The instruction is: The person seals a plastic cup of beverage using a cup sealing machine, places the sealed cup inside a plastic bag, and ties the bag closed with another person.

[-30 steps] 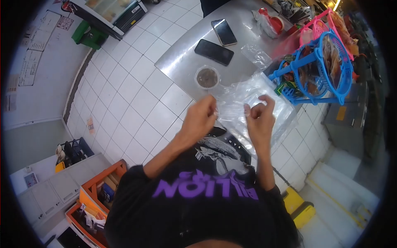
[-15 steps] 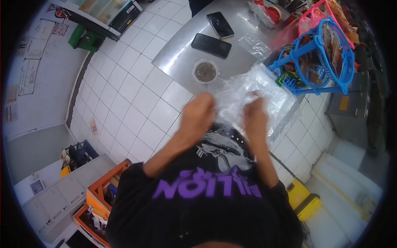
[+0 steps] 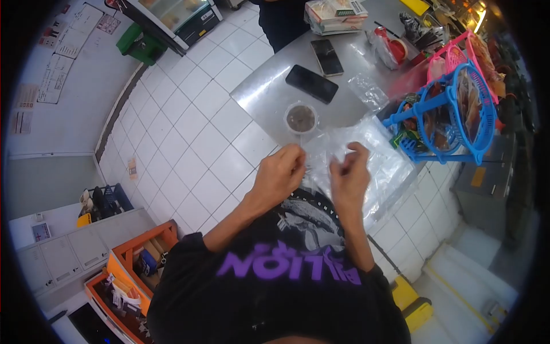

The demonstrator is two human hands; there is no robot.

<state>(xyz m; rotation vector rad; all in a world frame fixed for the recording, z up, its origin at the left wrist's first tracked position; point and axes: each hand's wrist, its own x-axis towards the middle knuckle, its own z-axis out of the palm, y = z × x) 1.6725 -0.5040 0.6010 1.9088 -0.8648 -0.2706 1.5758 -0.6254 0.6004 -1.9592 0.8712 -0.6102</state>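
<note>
Clear plastic bags [image 3: 389,163] lie in a pile over the metal table's near corner. My left hand [image 3: 282,172] is closed at the left side of the pile, its fingers pinched on a thin piece of clear plastic. Over the pile, my right hand [image 3: 350,172] has its fingers curled and apart, with nothing clearly visible between them. A round clear tub [image 3: 301,118] with dark contents stands just beyond my left hand. Two phones lie past the tub, a black one [image 3: 311,83] and another [image 3: 326,57] beside it.
On the right of the metal table [image 3: 258,92] stand a blue basket rack [image 3: 452,114] and a pink basket [image 3: 438,66]. Boxes [image 3: 335,16] sit at the far edge, near a person in dark clothes [image 3: 281,26]. A small plastic packet [image 3: 367,92] lies mid-table.
The view has tilted up, bringing the boxes and more of the other person into sight. My right hand has moved closer to my left and its fingers have spread a little.
</note>
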